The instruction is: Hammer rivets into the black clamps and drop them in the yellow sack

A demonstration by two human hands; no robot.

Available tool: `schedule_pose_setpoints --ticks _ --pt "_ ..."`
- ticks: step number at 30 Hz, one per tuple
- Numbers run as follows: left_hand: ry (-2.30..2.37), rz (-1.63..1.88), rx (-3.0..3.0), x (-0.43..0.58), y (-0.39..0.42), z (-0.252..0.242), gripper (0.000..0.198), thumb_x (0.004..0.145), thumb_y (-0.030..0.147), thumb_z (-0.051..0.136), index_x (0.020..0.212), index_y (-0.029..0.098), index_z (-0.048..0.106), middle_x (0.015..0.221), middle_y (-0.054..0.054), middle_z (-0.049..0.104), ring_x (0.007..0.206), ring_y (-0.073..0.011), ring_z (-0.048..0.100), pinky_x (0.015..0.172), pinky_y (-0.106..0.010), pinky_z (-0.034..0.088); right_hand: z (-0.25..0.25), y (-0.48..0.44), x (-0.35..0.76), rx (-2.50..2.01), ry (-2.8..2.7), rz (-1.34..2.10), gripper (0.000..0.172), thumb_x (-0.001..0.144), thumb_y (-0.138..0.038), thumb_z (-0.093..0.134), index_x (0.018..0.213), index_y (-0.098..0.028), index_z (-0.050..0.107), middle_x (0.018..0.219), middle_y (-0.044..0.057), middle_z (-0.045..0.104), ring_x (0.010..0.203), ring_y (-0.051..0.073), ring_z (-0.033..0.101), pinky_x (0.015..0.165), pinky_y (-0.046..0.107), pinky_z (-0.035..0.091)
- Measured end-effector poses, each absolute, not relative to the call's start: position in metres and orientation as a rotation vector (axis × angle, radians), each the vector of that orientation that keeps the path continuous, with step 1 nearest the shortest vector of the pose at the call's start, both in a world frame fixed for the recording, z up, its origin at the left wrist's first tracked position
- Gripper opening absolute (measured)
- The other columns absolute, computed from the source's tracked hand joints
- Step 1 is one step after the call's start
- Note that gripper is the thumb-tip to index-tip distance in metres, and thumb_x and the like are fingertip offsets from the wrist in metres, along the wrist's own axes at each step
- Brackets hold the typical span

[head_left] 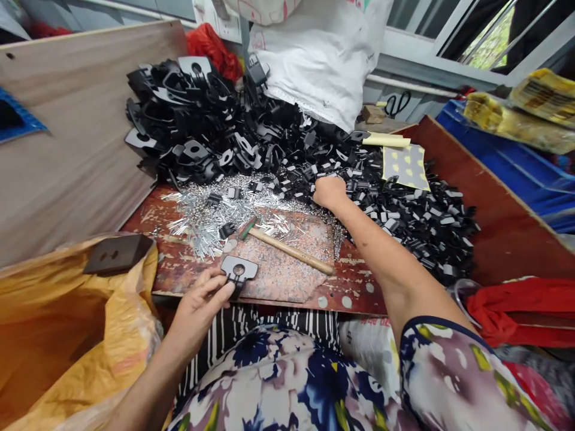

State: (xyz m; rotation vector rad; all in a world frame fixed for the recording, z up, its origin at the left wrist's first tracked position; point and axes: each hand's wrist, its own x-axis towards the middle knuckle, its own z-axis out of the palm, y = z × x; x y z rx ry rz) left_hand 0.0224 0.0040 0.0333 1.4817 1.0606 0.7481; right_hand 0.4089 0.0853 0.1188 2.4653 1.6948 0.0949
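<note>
the left hand is at the near edge of the worn red-brown board, its thumb and fingers pinched on the lower stem of a flat black plastic tab that has a round hole in its head. the tab lies low against the board, at the near-left corner of a grey speckled pad. a hammer with a wooden handle lies slantwise across that pad, head toward the left, just past the tab and apart from both hands. the right hand is stretched well forward, knuckles up, fingers curled down into the heap of small black clips that spreads over the right half of the board (whether it has closed on any clip cannot be told, since the fingertips are buried). between the two hands lies a scatter of thin silver pins, with a few stray clips among them. behind the pins rises a large pile of black tabs like the one held, and behind that leans a white sack. a yellow dotted sheet rests on the far clips. to the left, an orange-yellow bag lies open, with a brown block bearing two holes on its rim. a blue crate and a red cloth are off to the right.
</note>
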Motion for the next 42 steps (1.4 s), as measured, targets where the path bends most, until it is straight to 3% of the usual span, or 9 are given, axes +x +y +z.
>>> schedule_pose_setpoints --ticks 5,8,13,24,31,34,36,39,42 --pt "1.005 0.749 0.933 0.037 -0.011 0.052 0.032 0.066 0.044 0.091 0.077 0.017 0.079 0.11 -0.007 0.059 0.089 -0.0186 0.056 0.061 -0.022 0.055 0.117 0.027 0.364 2.641 2.403 0.401 0.034 0.097 -0.016 0.047 0.116 -0.016 0.075 0.114 0.011 0.077 0.11 0.025 0.068 0.107 0.049 0.049" --pt "0.895 0.703 0.833 0.062 -0.017 0.059 0.032 0.064 0.041 0.093 0.078 0.016 0.08 0.106 -0.007 0.06 0.086 -0.0175 0.057 0.065 -0.025 0.059 0.1 -0.022 0.307 2.457 3.093 -0.078 0.031 0.094 -0.016 0.051 0.108 -0.028 0.077 0.096 -0.001 0.079 0.087 0.018 0.072 0.116 0.057 0.042" --pt "0.694 0.713 0.784 0.089 -0.023 0.064 0.026 0.075 0.04 0.087 0.085 0.017 0.081 0.097 -0.005 0.062 0.082 -0.0158 0.061 0.072 -0.027 0.061 0.076 -0.06 0.256 2.634 3.199 -0.516 0.027 0.092 -0.015 0.058 0.106 -0.028 0.077 0.097 0.0 0.079 0.093 0.018 0.073 0.121 0.062 0.033" --pt "0.684 0.737 0.899 0.09 -0.026 0.054 0.025 0.077 0.04 0.085 0.078 0.016 0.079 0.101 -0.006 0.057 0.078 -0.0133 0.06 0.064 -0.023 0.06 0.062 -0.077 0.248 2.652 3.124 -0.367 0.035 0.092 -0.011 0.053 0.114 -0.027 0.075 0.094 0.002 0.078 0.094 0.021 0.071 0.116 0.062 0.036" --pt "0.746 0.683 1.124 0.086 -0.024 0.045 0.023 0.081 0.04 0.08 0.082 0.017 0.08 0.145 -0.01 0.045 0.093 -0.0196 0.063 0.063 -0.028 0.064 0.048 -0.096 0.245 2.8 2.731 -1.581 0.035 0.092 -0.02 0.054 0.12 -0.024 0.073 0.11 0.005 0.077 0.102 0.021 0.071 0.096 0.039 0.056" --pt "0.732 0.626 1.168 0.088 -0.023 0.042 0.02 0.084 0.038 0.077 0.083 0.018 0.079 0.132 -0.01 0.058 0.08 -0.015 0.062 0.059 -0.025 0.058 0.05 -0.103 0.261 2.632 2.607 -1.871 0.034 0.095 -0.026 0.055 0.125 -0.026 0.072 0.117 0.004 0.076 0.108 0.022 0.07 0.098 0.039 0.055" --pt "0.74 0.589 1.168 0.088 -0.022 0.042 0.017 0.084 0.037 0.075 0.085 0.02 0.078 0.112 -0.006 0.065 0.066 -0.0103 0.057 0.058 -0.024 0.053 0.054 -0.107 0.284 2.761 2.546 -1.646 0.031 0.098 -0.032 0.055 0.123 -0.027 0.073 0.11 0.005 0.077 0.101 0.021 0.071 0.092 0.039 0.056" --pt "0.779 0.597 1.191 0.086 -0.021 0.043 0.015 0.083 0.034 0.075 0.081 0.02 0.076 0.088 -0.001 0.066 0.06 -0.0097 0.056 0.062 -0.024 0.048 0.054 -0.112 0.328 3.198 2.201 -0.542 0.023 0.096 -0.037 0.06 0.108 -0.026 0.076 0.092 0.005 0.075 0.087 0.022 0.068 0.086 0.04 0.051" --pt "0.798 0.578 1.232 0.084 -0.021 0.045 0.015 0.082 0.034 0.075 0.078 0.02 0.074 0.073 0.001 0.062 0.061 -0.0121 0.058 0.065 -0.025 0.046 0.046 -0.11 0.361 3.001 2.027 0.035 0.014 0.092 -0.033 0.065 0.088 -0.023 0.074 0.087 0.006 0.07 0.089 0.025 0.064 0.087 0.041 0.046"
